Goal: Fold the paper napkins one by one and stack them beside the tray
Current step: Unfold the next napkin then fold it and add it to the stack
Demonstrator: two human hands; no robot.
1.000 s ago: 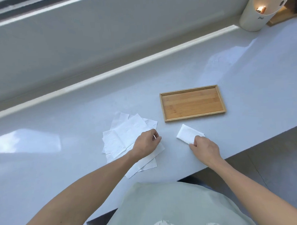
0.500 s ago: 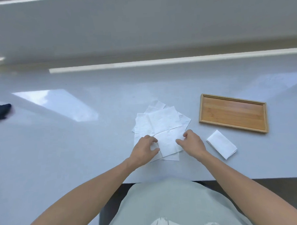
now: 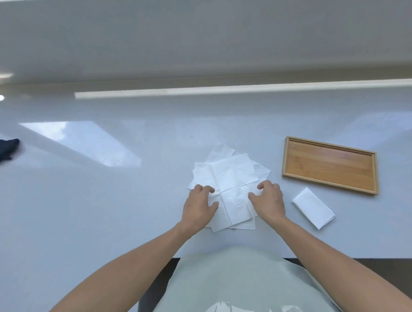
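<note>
A loose pile of unfolded white paper napkins point(image 3: 232, 178) lies flat on the white counter in front of me. My left hand point(image 3: 199, 207) rests on the pile's left side, fingers curled onto the top sheet. My right hand point(image 3: 268, 200) rests on its right side, thumb and fingers pinching at the top sheet's edge. One folded napkin point(image 3: 313, 207) lies to the right, just in front of the shallow wooden tray point(image 3: 294, 141), which holds nothing.
A dark blue cloth point(image 3: 0, 151) lies at the far left of the counter. The counter's front edge point(image 3: 346, 257) runs close to my body. A raised ledge point(image 3: 197, 82) borders the back.
My right hand left the folded napkin beside the tray and came to the pile. My view swung left, so the tray now sits at the right. Both hands now rest on the top sheet.
</note>
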